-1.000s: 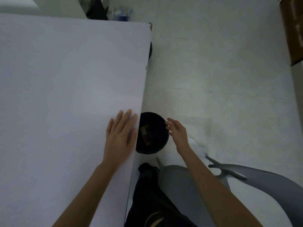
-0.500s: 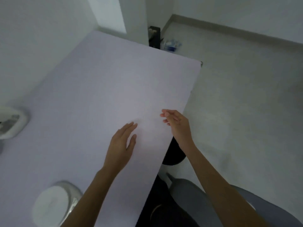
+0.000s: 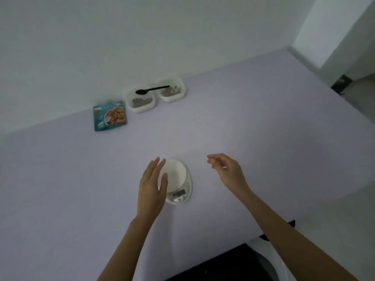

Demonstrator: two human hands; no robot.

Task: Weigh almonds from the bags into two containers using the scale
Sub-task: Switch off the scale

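Left hand [image 3: 151, 185] and right hand [image 3: 227, 171] hover, fingers [image 3: 155, 166] relaxed, empty; best to clasp the small white oval scale [image 3: 178, 182] by both sides.

Left hand [image 3: 151, 185] beside scale [image 3: 179, 179] (new view)

Dim, flat light with low contrast and a grey cast. The pale lilac tabletop [image 3: 263, 122] is brightest at its middle and darker toward the left. Shadows are faint and soft. Focus is soft throughout: fingertips of the right hand [image 3: 228, 172] smear, and print on the teal almond bag [image 3: 110, 116] and the display of the white oval scale [image 3: 177, 176] are unreadable. Wide-angle distortion slants the table's edges.
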